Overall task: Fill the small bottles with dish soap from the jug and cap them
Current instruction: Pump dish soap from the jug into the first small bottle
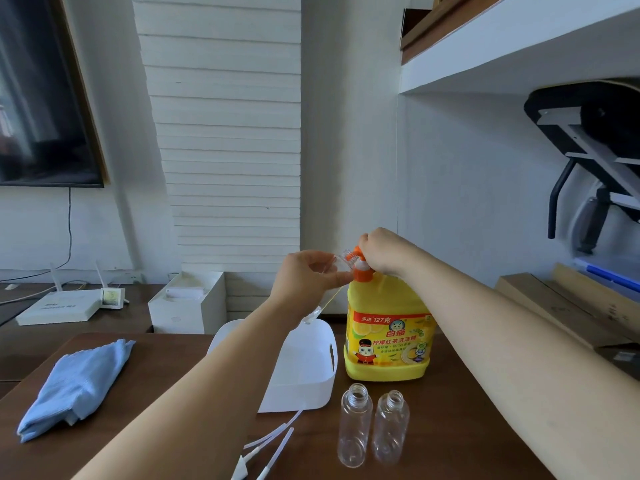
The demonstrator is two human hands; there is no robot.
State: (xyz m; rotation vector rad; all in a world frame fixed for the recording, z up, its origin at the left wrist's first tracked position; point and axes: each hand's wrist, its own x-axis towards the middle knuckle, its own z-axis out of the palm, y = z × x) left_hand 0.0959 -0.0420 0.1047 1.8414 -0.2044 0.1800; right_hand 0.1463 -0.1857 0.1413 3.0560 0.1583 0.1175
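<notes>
A yellow dish soap jug (388, 337) with an orange pump top (362, 270) stands on the brown table. My right hand (381, 252) rests curled on the pump head from above. My left hand (308, 275) pinches a small clear bottle (341, 259), tilted with its mouth at the pump spout. A thin strand of soap hangs down from there toward the white basket (323, 379). Two more clear bottles (355, 424) (391, 426) stand uncapped in front of the jug. White pump caps with tubes (268, 448) lie near the front edge.
A folded blue cloth (76, 382) lies at the table's left. Behind the table a low shelf holds a white box (187, 304) and a router (65, 306). Cardboard (571, 306) leans at the right.
</notes>
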